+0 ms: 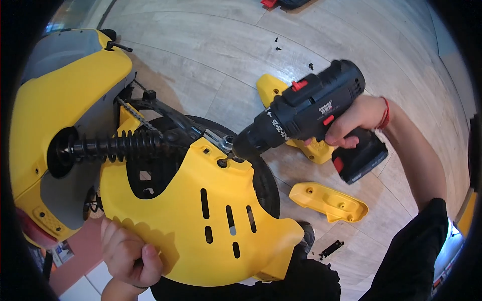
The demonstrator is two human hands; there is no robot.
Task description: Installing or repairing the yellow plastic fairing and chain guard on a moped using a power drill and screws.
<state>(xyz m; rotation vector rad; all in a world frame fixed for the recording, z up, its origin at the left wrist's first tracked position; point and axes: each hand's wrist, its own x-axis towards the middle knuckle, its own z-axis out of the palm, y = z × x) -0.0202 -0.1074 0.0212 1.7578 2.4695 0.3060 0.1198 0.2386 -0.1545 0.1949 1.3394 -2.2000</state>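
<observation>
My right hand (351,125) grips a black cordless drill (306,115) with red switches. Its nose is at a black bolt (222,163) on the upper edge of a slotted yellow fender (181,220); the bit's tip is hard to make out. My left hand (130,251) is closed at the fender's lower left edge, its fingers curled against it. Behind the fender are a black tyre (268,185), a black coil shock absorber (115,145) and a chain (138,118). The yellow and grey scooter body (55,100) fills the left side.
A yellow part (268,90) lies behind the drill, another yellow piece (329,200) to the right. Small screws (311,66) and a black bracket (332,248) are on the tiled floor (191,45). A black and red object (291,2) sits at the top edge.
</observation>
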